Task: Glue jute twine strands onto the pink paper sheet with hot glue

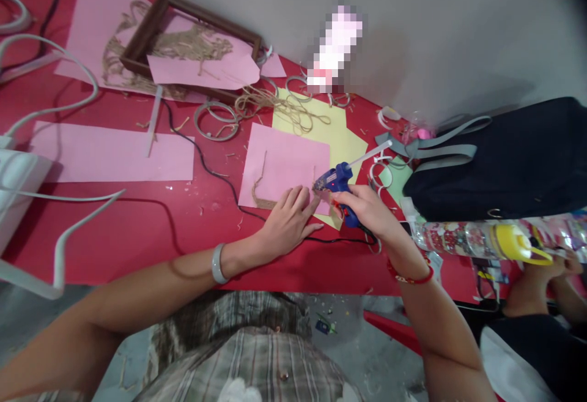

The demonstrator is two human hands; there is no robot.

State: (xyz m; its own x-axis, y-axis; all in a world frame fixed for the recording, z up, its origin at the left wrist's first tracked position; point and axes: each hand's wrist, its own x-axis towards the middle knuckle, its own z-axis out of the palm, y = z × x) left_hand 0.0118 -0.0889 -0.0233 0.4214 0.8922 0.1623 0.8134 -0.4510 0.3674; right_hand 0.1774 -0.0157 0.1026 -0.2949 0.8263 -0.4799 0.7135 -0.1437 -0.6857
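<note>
My right hand (367, 209) is wrapped round the handle of a blue hot glue gun (334, 177), with a clear glue stick (371, 153) poking out of its back. The nozzle points down at the right part of a pink sheet of paper (288, 157), close to my left fingertips. My left hand (288, 221) lies with fingers stretched over the sheet's lower edge. Brown twine (260, 191) runs along the left and bottom of that sheet; part of it is hidden under my left hand. A yellow sheet (351, 145) lies beneath the pink one.
Loose twine (279, 108) and tape rings (216, 122) lie behind the sheets. A brown frame (192, 7) with twine work stands back left. A black cord (206, 169) crosses the red table (137, 224). At right are a dark bag (499, 169), a yellow-capped bottle (458, 238) and another person's hands (554, 267).
</note>
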